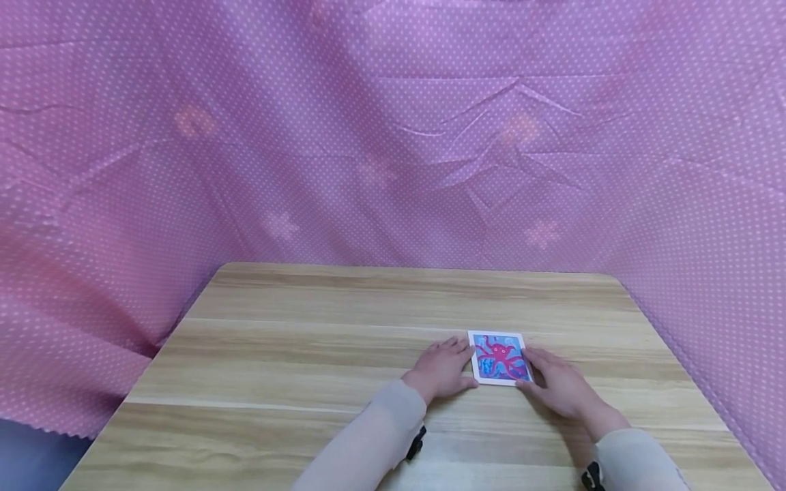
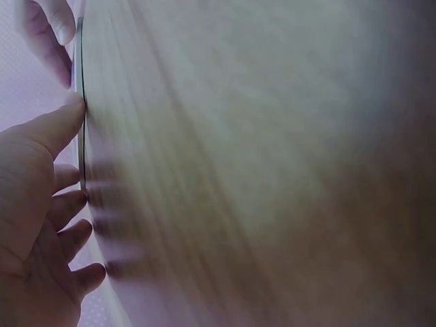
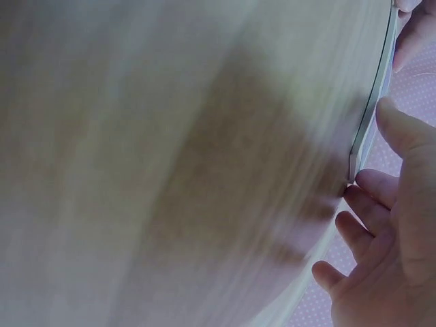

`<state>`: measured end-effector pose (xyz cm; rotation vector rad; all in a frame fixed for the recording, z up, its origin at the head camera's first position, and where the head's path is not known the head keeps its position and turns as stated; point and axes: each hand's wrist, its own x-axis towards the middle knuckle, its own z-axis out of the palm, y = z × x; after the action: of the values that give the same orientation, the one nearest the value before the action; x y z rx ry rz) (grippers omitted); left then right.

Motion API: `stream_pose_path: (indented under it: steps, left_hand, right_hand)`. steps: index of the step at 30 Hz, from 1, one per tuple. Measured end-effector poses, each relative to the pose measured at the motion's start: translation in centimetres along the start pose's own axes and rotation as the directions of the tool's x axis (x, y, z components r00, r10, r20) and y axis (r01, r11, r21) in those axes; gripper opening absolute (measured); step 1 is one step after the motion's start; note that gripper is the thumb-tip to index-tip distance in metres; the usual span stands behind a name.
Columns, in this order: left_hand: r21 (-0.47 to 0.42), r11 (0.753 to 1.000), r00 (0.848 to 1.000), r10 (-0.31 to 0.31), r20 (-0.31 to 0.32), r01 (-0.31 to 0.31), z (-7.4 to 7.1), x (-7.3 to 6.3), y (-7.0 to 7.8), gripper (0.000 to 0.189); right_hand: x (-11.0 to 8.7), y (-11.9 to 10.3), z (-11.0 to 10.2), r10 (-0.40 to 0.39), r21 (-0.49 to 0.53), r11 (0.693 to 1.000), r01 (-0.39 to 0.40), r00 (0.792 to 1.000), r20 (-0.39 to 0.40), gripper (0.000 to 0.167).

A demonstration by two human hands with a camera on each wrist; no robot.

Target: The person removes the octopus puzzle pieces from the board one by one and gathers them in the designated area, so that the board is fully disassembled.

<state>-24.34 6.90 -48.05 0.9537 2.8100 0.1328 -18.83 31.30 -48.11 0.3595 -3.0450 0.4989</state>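
Note:
A thin square board (image 1: pixel 500 357) with a pink octopus on blue and a white border lies flat on the wooden table. My left hand (image 1: pixel 442 368) touches its left edge, fingers pointing away and thumb near the lower left corner. On the other side my right hand (image 1: pixel 561 385) has its fingertips at the right edge and its thumb by the lower right corner. Both wrist views catch the board edge-on, as a slim rim (image 3: pixel 371 116) beside the right thumb and a dark-lined strip (image 2: pixel 82 143) along the left fingers. Fingers of both hands look loosely extended.
The wooden table (image 1: pixel 307 354) stretches to the left of the hands and behind the board. Pink dotted cloth (image 1: pixel 368 136) hangs behind it and down both sides. Each sleeve has a black strap (image 1: pixel 416 443) near the wrist.

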Motion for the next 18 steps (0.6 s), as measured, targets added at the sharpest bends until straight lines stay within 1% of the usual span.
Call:
stream_pose_path:
  steps: [3, 10, 18]
  left_hand:
    - [0.016, 1.0, 1.0, 0.006, -0.001, -0.006, -0.1, 0.0, 0.1, 0.07]
    - [0.008, 1.0, 1.0, 0.012, 0.004, -0.012, -0.3, -0.2, -0.1, 0.068]
    - [0.015, 0.999, 0.999, 0.049, 0.003, -0.049, -0.7, -1.3, -1.5, 0.069]
  right_hand:
    - [0.0, 0.0, 0.0, -0.004, -0.002, 1.0, 0.004, 1.0, 0.004, 0.068]
    - [0.1, -0.4, -0.1, -0.036, -0.01, 0.999, 0.036, 0.999, -0.006, 0.066]
    - [0.3, -1.7, 0.5, -0.082, -0.022, 0.996, 0.081, 0.996, -0.045, 0.066]
